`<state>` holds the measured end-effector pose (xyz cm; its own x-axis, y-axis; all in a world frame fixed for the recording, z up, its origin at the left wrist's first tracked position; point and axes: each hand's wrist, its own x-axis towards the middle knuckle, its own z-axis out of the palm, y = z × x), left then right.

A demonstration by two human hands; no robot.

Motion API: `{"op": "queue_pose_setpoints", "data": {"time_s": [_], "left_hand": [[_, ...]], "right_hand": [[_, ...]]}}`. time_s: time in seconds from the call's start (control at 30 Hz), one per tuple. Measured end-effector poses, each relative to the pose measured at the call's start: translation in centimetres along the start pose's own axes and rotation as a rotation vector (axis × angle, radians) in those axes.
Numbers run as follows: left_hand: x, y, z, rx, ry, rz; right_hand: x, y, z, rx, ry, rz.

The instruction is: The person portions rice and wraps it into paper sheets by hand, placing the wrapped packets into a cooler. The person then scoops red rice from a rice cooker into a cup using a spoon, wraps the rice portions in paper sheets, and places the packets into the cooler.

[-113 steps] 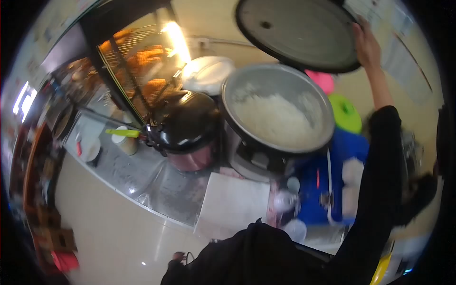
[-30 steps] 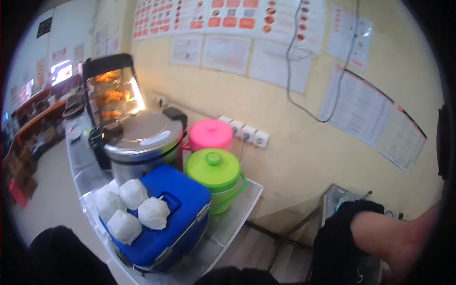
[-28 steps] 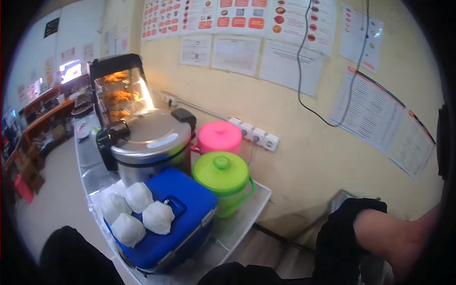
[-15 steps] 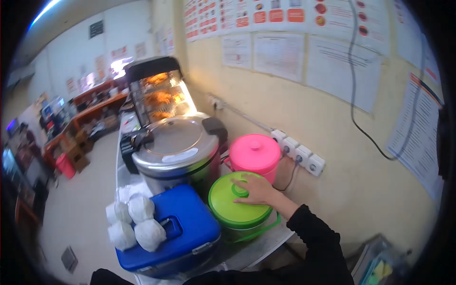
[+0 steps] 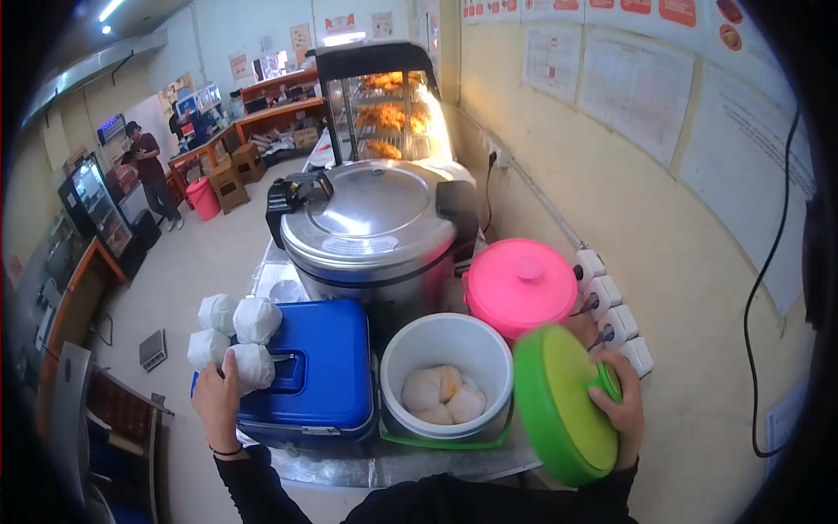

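In my right hand is a green lid, gripped by its knob and tilted on edge. The white-lined tub with a green handle stands uncovered to its left. Several pale, rounded lumps lie at its bottom; I cannot tell what they are. My left hand has its fingers around the nearest white paper-wrapped ball. That ball sits with other white wrapped balls on a blue cooler box, whose lid is closed.
A large metal rice cooker stands behind the cooler. A pink lidded tub is beside wall sockets. Farther back is a lit display case of fried food. A person stands across the room.
The green lid has come off its tub and moved right in my right hand, showing the inside. My left hand has come into view at the wrapped balls. The view has shifted.
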<state>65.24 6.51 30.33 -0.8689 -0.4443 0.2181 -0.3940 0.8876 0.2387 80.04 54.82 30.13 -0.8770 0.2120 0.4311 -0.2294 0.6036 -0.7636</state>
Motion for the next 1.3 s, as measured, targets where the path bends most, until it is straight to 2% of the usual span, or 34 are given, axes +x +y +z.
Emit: {"op": "queue_pose_setpoints", "data": {"time_s": [0.1, 0.17, 0.23, 0.33, 0.43, 0.5, 0.53, 0.6, 0.67, 0.7, 0.73, 0.8, 0.9, 0.97, 1.0, 1.03, 1.07, 1.1, 1.17, 1.23, 1.27, 1.3], "left_hand": [[0.0, 0.3, 0.9, -0.043, 0.000, 0.014], [-0.2, 0.8, 1.0, -0.175, -0.025, -0.012], [-0.5, 1.3, 1.0, -0.329, -0.021, 0.017], [-1.8, 2.1, 1.1, -0.554, -0.004, 0.136], [-3.3, 3.3, 1.2, -0.769, -0.071, 0.214], [-3.7, 3.7, 1.4, -0.956, -0.188, 0.206], [-4.2, 4.7, 1.4, -1.009, -0.224, 0.273], [-5.9, 8.4, 0.2, -1.022, -0.381, 0.386], [-7.5, 11.8, 0.5, -1.143, -0.578, 0.543], [-8.2, 13.1, 0.5, -1.087, -0.629, 0.622], [-8.5, 13.8, 1.2, -0.960, -0.585, 0.770], [-8.9, 14.9, 1.5, -1.048, -0.677, 0.786], [-8.8, 14.4, 2.9, -1.119, -0.668, 0.666], [-7.0, 11.8, 1.3, -0.817, -0.299, 0.875], [-5.3, 9.6, 0.3, -0.686, -0.038, 0.818], [-3.3, 6.1, 1.1, -0.766, 0.089, 0.522], [-1.1, 3.8, -0.1, -0.784, 0.222, 0.394], [0.9, 1.2, -1.1, -0.468, 0.420, 0.428], [4.8, -4.3, 1.1, -0.235, 0.440, 0.270], [7.1, -6.4, 2.9, -0.418, 0.148, 0.179], [7.7, -7.1, 3.4, -0.506, 0.008, 0.131], [7.5, -6.4, 3.0, -0.535, -0.079, 0.110]], "right_hand": [[-6.6, 7.5, 0.0, -0.070, 0.065, 0.259], [-10.1, 12.0, 2.5, -0.217, 0.111, 0.297], [-11.6, 13.6, 5.4, -0.432, -0.053, 0.421], [-12.7, 15.8, 9.0, -0.584, -0.264, 0.503], [-12.4, 15.9, 10.0, -0.712, -0.356, 0.320], [-9.6, 13.7, 7.7, -0.650, -0.458, 0.282], [-7.1, 11.8, 6.1, -0.617, -0.506, 0.260], [-0.2, 6.0, 4.6, 0.029, -0.318, 0.253], [5.5, -0.6, 5.9, 0.127, -0.353, -0.173], [7.3, -2.5, 7.9, 0.137, -0.411, -0.273], [8.7, -4.1, 9.8, 0.145, -0.468, -0.379], [10.9, -5.3, 13.1, 0.335, -0.786, -0.279], [13.9, -4.8, 15.4, 0.266, -1.144, -0.238], [15.0, -2.4, 16.9, 0.072, -1.177, -0.317], [15.3, -1.0, 17.9, -0.022, -1.191, -0.351], [15.5, 0.3, 19.0, -0.193, -1.320, -0.277], [15.5, 1.7, 20.3, -0.369, -1.442, -0.200], [15.3, 3.0, 22.0, -0.536, -1.618, -0.184], [14.1, 5.8, 26.1, -0.880, -1.961, -0.139], [12.0, 12.7, 30.1, -0.843, -2.009, 0.043], [11.6, 14.6, 31.0, -0.826, -2.027, 0.127], [11.9, 13.4, 30.5, -0.844, -2.046, 0.179]]}}
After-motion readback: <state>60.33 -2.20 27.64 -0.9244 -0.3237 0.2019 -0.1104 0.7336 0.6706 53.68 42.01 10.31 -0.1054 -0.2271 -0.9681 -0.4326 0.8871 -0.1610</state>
